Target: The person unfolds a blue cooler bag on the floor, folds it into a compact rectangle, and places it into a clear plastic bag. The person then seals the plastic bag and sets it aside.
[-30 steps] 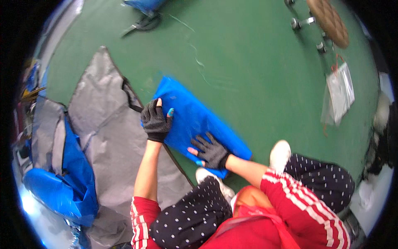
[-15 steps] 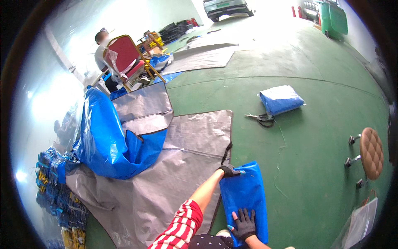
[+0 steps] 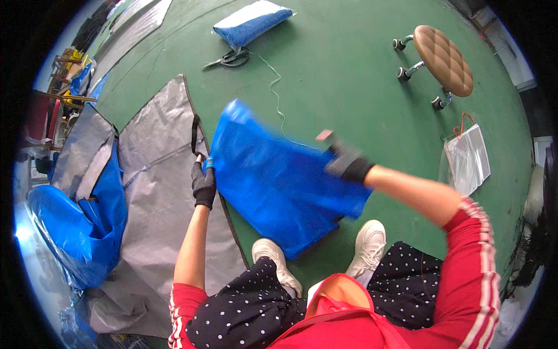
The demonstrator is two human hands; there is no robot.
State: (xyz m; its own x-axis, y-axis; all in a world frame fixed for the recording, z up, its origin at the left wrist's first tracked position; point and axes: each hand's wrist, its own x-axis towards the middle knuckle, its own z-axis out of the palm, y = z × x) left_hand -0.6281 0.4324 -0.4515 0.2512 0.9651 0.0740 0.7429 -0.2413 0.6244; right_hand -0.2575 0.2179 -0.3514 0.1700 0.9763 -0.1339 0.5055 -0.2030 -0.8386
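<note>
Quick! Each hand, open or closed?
Left hand: touching the blue sheet at its edge; grip unclear.
Right hand: blurred at the sheet; open or closed, can't tell.

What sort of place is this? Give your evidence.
Probably a workshop or packing area: grey sheeting is spread on the green floor, with scissors beside a blue-and-white package.

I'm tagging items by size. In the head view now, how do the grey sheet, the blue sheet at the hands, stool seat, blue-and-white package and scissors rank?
1. Grey sheet
2. Blue sheet
3. Stool seat and blue-and-white package: too alike to rank
4. Scissors
</note>
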